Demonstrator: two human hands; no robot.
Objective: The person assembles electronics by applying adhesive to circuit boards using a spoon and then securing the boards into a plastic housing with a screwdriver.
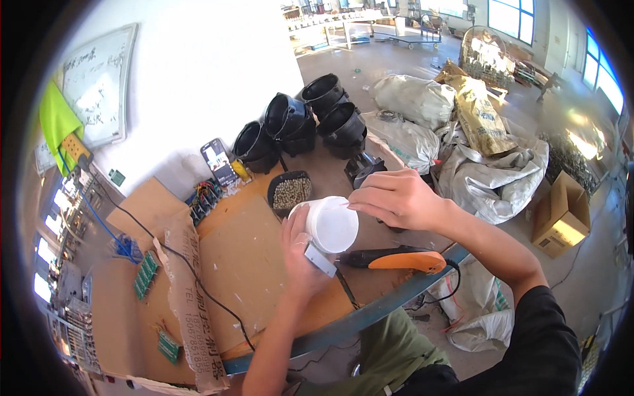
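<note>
"Which thing do we see in the left hand?"

"We see a white round container, like a short tub. The left hand is gripping it around its side, above the tabletop."

"How does it look?"

"It is plain white, with a smooth surface and a clear circular edge. It is tilted, so its round face is turned up toward us. The inner part looks a little greyer than the rim. We cannot tell if something lies within."

"And this pale grey block?"

"It has a flat rectangular face and sits just below the container, at the left hand."

"What does the right hand do?"

"Its fingers are bent, with the tips at the rim's right side. We cannot tell if they close upon something small."

"What is near?"

"An orange and black tool lies just beside, to the right. Behind the container, a black scoop-like holder carries many small pale pieces."
</note>
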